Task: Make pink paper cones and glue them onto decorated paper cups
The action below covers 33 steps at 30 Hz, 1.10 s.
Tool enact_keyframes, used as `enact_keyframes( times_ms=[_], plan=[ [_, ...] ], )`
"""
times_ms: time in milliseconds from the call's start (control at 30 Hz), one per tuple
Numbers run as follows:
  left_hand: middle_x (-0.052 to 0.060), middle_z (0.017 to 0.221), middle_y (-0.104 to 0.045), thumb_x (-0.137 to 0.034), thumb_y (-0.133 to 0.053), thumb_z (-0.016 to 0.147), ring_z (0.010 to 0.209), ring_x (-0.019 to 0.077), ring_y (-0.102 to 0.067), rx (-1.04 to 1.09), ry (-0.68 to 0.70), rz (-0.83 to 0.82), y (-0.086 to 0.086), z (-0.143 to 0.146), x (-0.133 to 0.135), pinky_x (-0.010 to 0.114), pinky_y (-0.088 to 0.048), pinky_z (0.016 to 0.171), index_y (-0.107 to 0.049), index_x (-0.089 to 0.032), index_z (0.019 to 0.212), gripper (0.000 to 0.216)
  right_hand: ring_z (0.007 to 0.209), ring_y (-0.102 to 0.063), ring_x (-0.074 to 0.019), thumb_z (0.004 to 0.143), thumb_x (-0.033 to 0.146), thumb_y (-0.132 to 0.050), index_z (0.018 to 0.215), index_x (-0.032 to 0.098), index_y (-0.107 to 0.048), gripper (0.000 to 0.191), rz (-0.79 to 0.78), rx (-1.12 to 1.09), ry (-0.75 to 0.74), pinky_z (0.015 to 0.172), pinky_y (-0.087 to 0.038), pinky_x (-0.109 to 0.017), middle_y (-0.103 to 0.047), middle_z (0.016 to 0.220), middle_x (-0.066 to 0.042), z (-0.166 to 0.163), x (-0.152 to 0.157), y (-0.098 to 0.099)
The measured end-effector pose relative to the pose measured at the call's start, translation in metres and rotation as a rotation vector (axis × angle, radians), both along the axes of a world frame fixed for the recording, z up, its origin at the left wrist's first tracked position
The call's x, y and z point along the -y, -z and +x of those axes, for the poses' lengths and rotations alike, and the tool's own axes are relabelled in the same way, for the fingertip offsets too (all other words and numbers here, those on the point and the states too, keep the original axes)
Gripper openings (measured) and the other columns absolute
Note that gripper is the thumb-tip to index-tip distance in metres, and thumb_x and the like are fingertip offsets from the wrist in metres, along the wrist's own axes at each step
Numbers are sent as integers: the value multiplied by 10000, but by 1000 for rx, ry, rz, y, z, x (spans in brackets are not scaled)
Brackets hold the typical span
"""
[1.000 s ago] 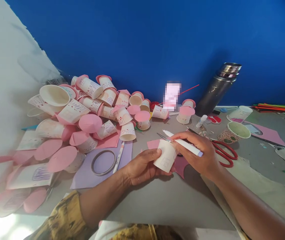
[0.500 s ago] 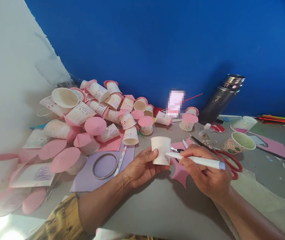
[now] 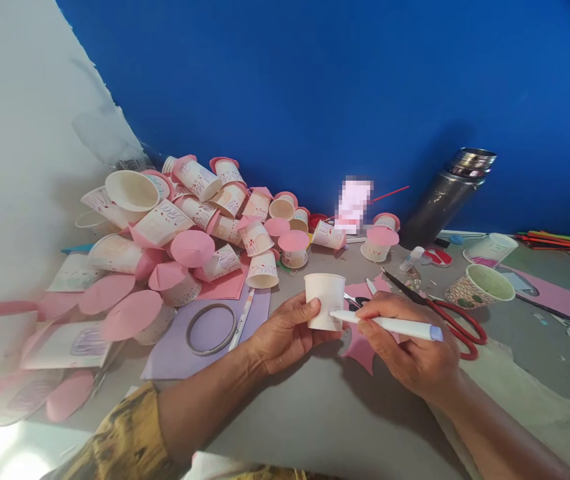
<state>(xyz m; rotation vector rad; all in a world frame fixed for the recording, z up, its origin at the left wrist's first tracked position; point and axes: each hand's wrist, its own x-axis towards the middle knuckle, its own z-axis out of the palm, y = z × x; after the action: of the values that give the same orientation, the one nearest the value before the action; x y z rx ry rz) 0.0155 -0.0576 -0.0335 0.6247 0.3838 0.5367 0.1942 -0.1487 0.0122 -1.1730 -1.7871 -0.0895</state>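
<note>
A plain white paper cup (image 3: 325, 293) stands upright in my left hand (image 3: 287, 333), thumb on its near side and fingers behind and below it. My right hand (image 3: 412, 340) grips a white marker (image 3: 395, 325) with a lilac end. The marker's tip touches the cup's side, or is very close to it. Beneath and behind the hands lies cut pink paper (image 3: 361, 350). Red-handled scissors (image 3: 457, 327) rest just beyond my right hand, their blades pointing away to the left.
A heap of decorated cups with pink paper brims (image 3: 192, 250) fills the left. Lilac paper (image 3: 169, 360) carries a roll of tape (image 3: 211, 329) and another marker (image 3: 241, 320). A dark flask (image 3: 445, 200) leans near the blue wall. Patterned cup (image 3: 479, 287) at right.
The marker's tip has shifted slightly left and down on the cup, and its rear end has moved a little left. Both hands keep their holds. The whole view has shifted slightly.
</note>
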Motion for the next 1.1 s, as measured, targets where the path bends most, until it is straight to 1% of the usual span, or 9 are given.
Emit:
enact_keyframes(
  times_ms=[100,267,467,567,667,800,967,1100],
  plan=[
    [125,1093,-743,-309,-793,825,980,241,-696,-6,-4,1,0,0,0,386,-561,902,-707,-131,1165,394,587,-667,-172,914,158,-592,893,216,-653,87,-1,-24,-4,559,-511,-289,-724,675,-13,1,1,0],
    [126,1101,-740,-309,-804,814,969,234,-704,-4,8,13,0,1,0,381,-558,904,-701,-120,1163,410,560,-634,-157,917,176,-589,880,214,-662,91,17,-14,38,536,-494,-273,-711,682,-13,2,0,0],
    [126,1131,-734,-313,-812,803,982,234,-692,-44,-1,39,1,1,1,392,-553,917,-701,-139,1183,433,568,-655,-164,917,147,-564,881,216,-644,112,18,27,-24,567,-516,-277,-711,655,-11,2,-1,-3],
    [133,1150,-725,-330,-821,792,987,235,-687,-39,9,50,0,1,1,385,-554,915,-706,-136,1179,448,554,-650,-165,914,137,-567,901,219,-644,113,38,7,-12,567,-520,-282,-699,628,0,1,-1,-3],
    [137,1169,-719,-334,-823,790,1007,239,-680,-42,12,55,-1,1,1,389,-542,938,-701,-136,1189,462,534,-633,-156,911,133,-563,883,218,-653,127,19,1,-24,549,-511,-276,-696,627,2,1,-1,-4],
    [122,1113,-734,-344,-827,784,989,233,-677,-63,-1,57,-1,2,1,399,-543,936,-711,-139,1168,450,544,-621,-151,902,143,-548,839,219,-651,143,-24,-8,-78,539,-498,-276,-705,664,-9,1,-1,-4],
    [132,1151,-726,-358,-832,778,1001,241,-678,-62,9,59,-1,2,1,400,-547,933,-706,-139,1180,474,545,-622,-154,907,145,-556,873,223,-657,132,-5,-28,-62,575,-512,-281,-701,658,-4,1,0,-4],
    [107,1059,-741,-360,-843,768,935,211,-677,-67,-5,46,0,3,1,367,-565,881,-725,-144,1145,450,564,-619,-149,913,147,-559,872,217,-646,120,-25,-6,-106,557,-497,-269,-704,690,-11,2,-1,-3]
  ],
)
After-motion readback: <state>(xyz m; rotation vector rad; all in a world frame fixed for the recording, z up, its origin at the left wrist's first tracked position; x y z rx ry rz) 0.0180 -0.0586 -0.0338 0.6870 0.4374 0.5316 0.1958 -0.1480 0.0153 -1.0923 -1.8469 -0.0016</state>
